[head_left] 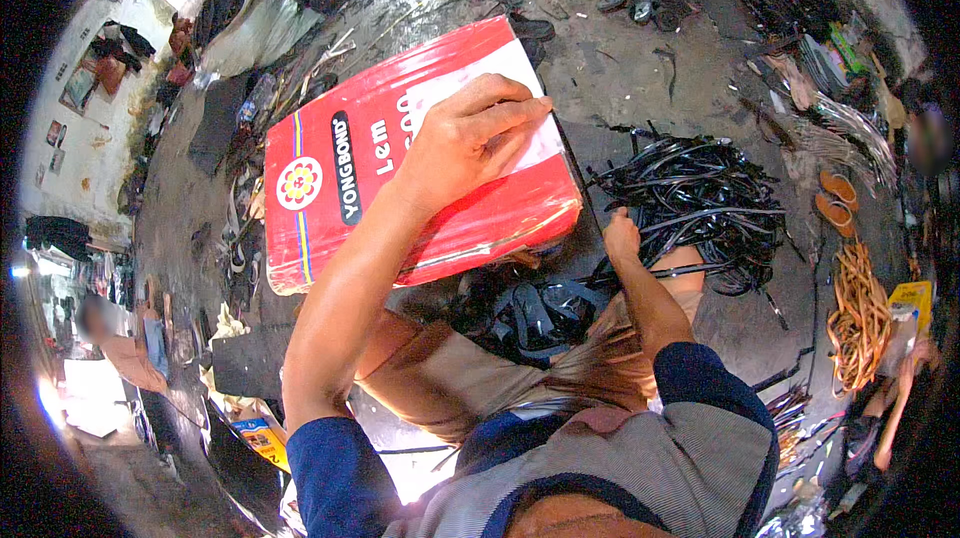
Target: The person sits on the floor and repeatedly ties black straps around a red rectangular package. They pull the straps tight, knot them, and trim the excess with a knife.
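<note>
The left hand (468, 143) lies flat on top of a big red rectangular tin (420, 163), its fingers (515, 108) stretched out and slightly curled over a white rectangular label (490, 103) near the tin's far upper corner. The palm presses on the red face; the fingers are spread, not closed around anything. The tin sits tilted across the person's lap, its long side running from lower left to upper right. On its left part there is a round yellow and white flower emblem (299, 183), a dark oval label with pale lettering beside it, and a thin stripe of blue and yellow running down the left edge. The tin's near side shows a shiny glare.

The right hand (620, 235) is just beside the tin's lower right corner, at the edge of a heap of black strips (700, 203) on the dark floor. Its fingers are turned away and hidden, so I cannot tell whether they grip anything.

More black straps (535, 313) lie under the tin by the knees. Further right lies a bundle of orange cord (857, 313), with a yellow packet (910, 300) beside it and a pair of orange sandals (838, 198) above. Another yellow and blue carton (262, 438) lies at lower left.
</note>
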`<state>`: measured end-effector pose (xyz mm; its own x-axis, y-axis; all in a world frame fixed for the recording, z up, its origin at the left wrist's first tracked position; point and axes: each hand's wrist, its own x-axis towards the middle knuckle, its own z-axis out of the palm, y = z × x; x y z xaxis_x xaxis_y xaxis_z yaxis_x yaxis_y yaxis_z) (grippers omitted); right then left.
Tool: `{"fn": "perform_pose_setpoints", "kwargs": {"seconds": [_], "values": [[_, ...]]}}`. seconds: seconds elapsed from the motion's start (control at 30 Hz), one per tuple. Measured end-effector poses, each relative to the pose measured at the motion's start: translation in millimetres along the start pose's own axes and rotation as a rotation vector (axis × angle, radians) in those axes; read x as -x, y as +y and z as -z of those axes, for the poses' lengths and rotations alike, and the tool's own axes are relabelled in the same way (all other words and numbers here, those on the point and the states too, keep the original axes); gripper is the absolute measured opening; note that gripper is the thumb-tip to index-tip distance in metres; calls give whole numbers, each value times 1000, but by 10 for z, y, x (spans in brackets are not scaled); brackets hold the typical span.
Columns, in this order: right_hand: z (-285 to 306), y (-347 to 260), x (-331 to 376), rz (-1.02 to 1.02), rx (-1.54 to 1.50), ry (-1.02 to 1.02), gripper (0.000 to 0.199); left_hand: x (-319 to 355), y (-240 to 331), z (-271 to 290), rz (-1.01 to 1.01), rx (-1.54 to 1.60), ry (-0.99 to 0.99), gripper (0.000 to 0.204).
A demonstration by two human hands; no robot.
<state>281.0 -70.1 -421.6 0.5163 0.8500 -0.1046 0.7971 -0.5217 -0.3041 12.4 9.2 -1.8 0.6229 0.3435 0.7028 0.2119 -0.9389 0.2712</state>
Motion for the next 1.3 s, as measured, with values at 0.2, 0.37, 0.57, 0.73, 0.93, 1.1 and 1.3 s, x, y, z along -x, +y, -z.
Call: {"fn": "perform_pose_setpoints", "kwargs": {"seconds": [0.2,0.37,0.57,0.73,0.93,1.1,1.3], "values": [[211,40,73,67,-21,-47,25,-19,249,161,77,-177,-47,25],[795,-65,200,20,-200,-226,31,512,1014,-212,-110,-142,28,30],[2774,364,92,-43,-789,1030,22,1756,949,-1977,608,365,-368,51],[3464,327,526,225,-848,1242,11,3210,655,-2891,932,93,-949,91],[2118,115,1211,448,-861,-185,15,3132,670,-2764,966,401,-944,28],[1890,-314,1662,646,-870,-500,34,1960,1127,-1758,895,698,-439,10],[3236,-736,1616,912,-629,-678,34,1123,1454,-189,997,534,-164,9]]}}
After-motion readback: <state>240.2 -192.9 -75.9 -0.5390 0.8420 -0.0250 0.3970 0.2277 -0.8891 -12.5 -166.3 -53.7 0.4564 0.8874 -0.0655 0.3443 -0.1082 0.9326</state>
